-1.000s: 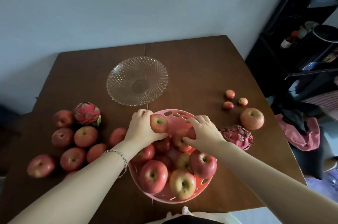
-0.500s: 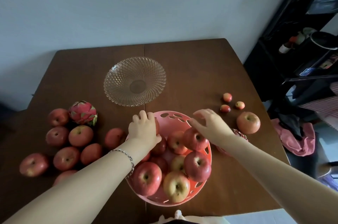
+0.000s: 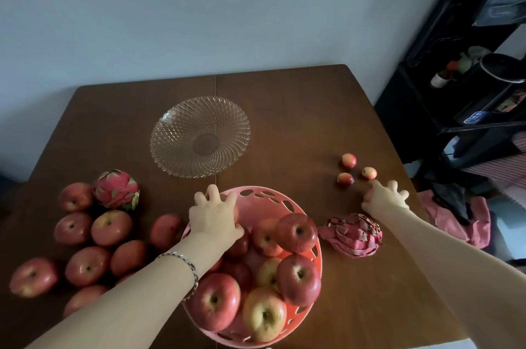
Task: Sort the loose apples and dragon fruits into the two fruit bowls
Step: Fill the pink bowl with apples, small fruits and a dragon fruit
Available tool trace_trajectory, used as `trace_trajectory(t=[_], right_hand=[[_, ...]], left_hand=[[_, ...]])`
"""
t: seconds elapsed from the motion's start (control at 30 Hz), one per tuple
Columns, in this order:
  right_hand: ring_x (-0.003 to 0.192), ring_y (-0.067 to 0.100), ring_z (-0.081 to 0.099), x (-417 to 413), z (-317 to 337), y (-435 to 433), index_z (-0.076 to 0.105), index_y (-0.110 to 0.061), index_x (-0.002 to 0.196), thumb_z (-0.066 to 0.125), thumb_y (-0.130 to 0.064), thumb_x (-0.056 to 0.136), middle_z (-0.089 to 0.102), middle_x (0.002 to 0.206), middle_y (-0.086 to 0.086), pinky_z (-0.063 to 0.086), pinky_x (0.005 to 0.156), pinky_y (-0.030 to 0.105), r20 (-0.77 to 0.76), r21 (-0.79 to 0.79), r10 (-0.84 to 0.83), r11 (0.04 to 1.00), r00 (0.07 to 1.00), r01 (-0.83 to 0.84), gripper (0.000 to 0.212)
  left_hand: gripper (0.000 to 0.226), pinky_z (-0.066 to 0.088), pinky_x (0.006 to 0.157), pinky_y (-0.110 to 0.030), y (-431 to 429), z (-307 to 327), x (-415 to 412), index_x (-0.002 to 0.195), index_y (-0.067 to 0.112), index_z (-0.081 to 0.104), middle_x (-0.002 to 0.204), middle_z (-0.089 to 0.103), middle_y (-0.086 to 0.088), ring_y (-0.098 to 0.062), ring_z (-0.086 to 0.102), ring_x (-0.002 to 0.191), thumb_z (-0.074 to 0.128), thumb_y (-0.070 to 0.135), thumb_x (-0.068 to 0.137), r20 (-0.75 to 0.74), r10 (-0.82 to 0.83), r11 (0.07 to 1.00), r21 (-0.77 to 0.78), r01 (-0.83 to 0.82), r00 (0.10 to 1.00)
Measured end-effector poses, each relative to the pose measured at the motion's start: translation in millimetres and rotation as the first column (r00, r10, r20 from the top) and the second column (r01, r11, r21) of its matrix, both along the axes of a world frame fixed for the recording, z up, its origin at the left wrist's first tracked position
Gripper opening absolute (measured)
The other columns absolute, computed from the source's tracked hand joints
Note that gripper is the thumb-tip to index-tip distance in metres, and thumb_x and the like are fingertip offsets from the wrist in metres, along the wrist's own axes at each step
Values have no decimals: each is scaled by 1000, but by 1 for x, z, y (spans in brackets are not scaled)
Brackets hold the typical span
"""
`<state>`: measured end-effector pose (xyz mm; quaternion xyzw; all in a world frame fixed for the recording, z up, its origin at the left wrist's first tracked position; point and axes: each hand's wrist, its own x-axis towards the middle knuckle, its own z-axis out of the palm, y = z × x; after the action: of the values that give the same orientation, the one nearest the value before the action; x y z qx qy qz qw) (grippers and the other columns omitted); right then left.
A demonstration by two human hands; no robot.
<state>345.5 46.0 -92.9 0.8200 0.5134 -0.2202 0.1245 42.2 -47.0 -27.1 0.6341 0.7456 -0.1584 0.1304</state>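
Observation:
A pink plastic bowl (image 3: 267,195) at the table's near edge holds several red apples (image 3: 297,277). My left hand (image 3: 215,214) sits at the bowl's far-left rim, fingers curled over an apple (image 3: 235,210) inside it. My right hand (image 3: 385,197) is out to the right with fingers spread over a loose apple that is almost hidden beneath it. One dragon fruit (image 3: 353,234) lies just right of the bowl. Another dragon fruit (image 3: 116,190) stands at the left among several loose apples (image 3: 111,227). An empty glass bowl (image 3: 176,120) sits behind the pink one.
Three small red fruits (image 3: 348,160) lie beyond my right hand. The brown table (image 3: 284,109) ends close to the right of that hand. A black shelf unit (image 3: 469,78) and a pink cloth (image 3: 455,220) are past that edge. A wall runs behind the table.
My left hand lowered its apple into the far-left part of the pink bowl. My right hand let go of an apple in the bowl and swung right, over the loose apple.

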Motion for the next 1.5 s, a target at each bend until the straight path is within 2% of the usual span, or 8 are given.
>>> trace_trajectory(t=[0.17, 0.37, 0.6, 0.83, 1.03, 1.2, 1.4, 1.5], right_hand=[[123, 38, 32, 2, 18, -6, 39, -25, 135, 66, -30, 81, 39, 129, 20, 47, 87, 47, -42, 64, 4, 998, 999, -1, 61], [119, 25, 34, -71, 88, -20, 44, -29, 131, 76, -34, 68, 44, 125, 4, 35, 93, 35, -325, 565, 413, 806, 851, -176, 71], [117, 27, 47, -175, 92, -52, 43, -24, 134, 78, -41, 62, 49, 128, 5, 41, 102, 37, -415, 433, 727, 687, 548, -584, 82], [115, 28, 38, -178, 67, -55, 33, -32, 139, 72, -32, 71, 36, 130, 5, 46, 96, 39, -241, 255, 746, 666, 621, -701, 79], [112, 27, 44, -179, 76, -49, 34, -12, 129, 79, -30, 65, 50, 122, 3, 47, 88, 36, -228, 201, 747, 664, 625, -720, 80], [118, 24, 41, -174, 74, -44, 38, -16, 130, 74, -37, 67, 50, 122, 4, 44, 92, 34, -238, 172, 754, 653, 613, -737, 76], [142, 28, 17, -157, 80, -57, 6, -23, 149, 67, -54, 73, 20, 153, 8, 26, 114, 42, -344, 176, 643, 760, 684, -626, 102], [131, 33, 35, -137, 94, -68, 18, -20, 145, 57, -61, 77, 32, 143, 12, 38, 102, 42, -301, 141, 496, 868, 814, -476, 89]], left_hand=[[63, 47, 81, -34, -1, -2, -3, 133, 28, 37, 129, 34, -9, -31, 39, 113, 60, 47, 78, 12, -4, 1000, 28, 4, 1000], [64, 47, 80, -34, -3, -4, -9, 135, 30, 37, 130, 34, -7, -31, 39, 112, 62, 46, 77, 66, 10, 999, 51, -13, 998], [64, 47, 80, -36, -11, -6, -17, 134, 31, 41, 124, 38, -7, -31, 40, 110, 63, 43, 75, 144, 42, 992, 110, -59, 989], [64, 50, 83, -36, -14, -8, -20, 132, 36, 44, 120, 39, -2, -26, 41, 108, 68, 37, 73, 315, 23, 983, 167, -79, 949], [68, 47, 88, -33, -8, -9, -16, 140, 33, 32, 137, 32, -1, -26, 37, 118, 65, 37, 80, 181, -98, 989, 126, 76, 979], [69, 45, 92, -33, -9, -13, -11, 140, 30, 31, 140, 29, -3, -28, 35, 120, 65, 34, 80, 202, -80, 990, 128, 55, 976], [72, 22, 116, -44, -13, -11, -6, 145, 32, 24, 156, 13, -7, -32, 17, 141, 59, 38, 82, 342, -57, 991, 135, 11, 938], [71, 9, 117, -53, -12, -7, 1, 145, 38, 20, 158, 9, 2, -25, 7, 146, 55, 41, 84, 388, -131, 982, 180, 64, 912]])
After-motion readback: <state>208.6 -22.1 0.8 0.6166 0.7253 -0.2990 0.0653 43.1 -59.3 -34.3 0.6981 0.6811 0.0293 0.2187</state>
